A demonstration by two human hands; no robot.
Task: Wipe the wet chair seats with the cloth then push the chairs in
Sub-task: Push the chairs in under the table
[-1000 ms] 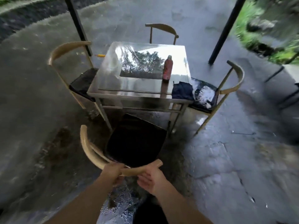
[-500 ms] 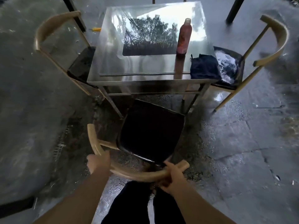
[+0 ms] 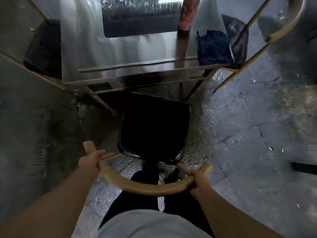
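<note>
Lower centre of the frame: the chair (image 3: 151, 134), with its dark seat (image 3: 154, 127) pointing toward the desk (image 3: 120, 66) and the seat's far edge just at the desk's near rim. The curved wooden backrest (image 3: 145, 188) arcs across the bottom centre. My left hand (image 3: 90, 161) is wrapped around the backrest near its left end; my right hand (image 3: 197, 179) is closed around it near the right end. Fingers (image 3: 193, 172) of both hands curl fully over the rail and hold nothing else.

Judged handling: the frame looks stiff and fairly light, so it should slide as one piece; the wet stone floor (image 3: 248, 152) may make the legs skid or catch on joints between slabs. The two ends of the rail are the sensible hold, giving steering control; the seat surface looks slick.

Upper right: the dark blue cloth (image 3: 212, 47) lies on the desk's near right corner, beside a reddish bottle (image 3: 186, 16). A second chair (image 3: 257, 48) stands at the right edge, a third seat (image 3: 44, 50) at upper left, partly under the desk.
</note>
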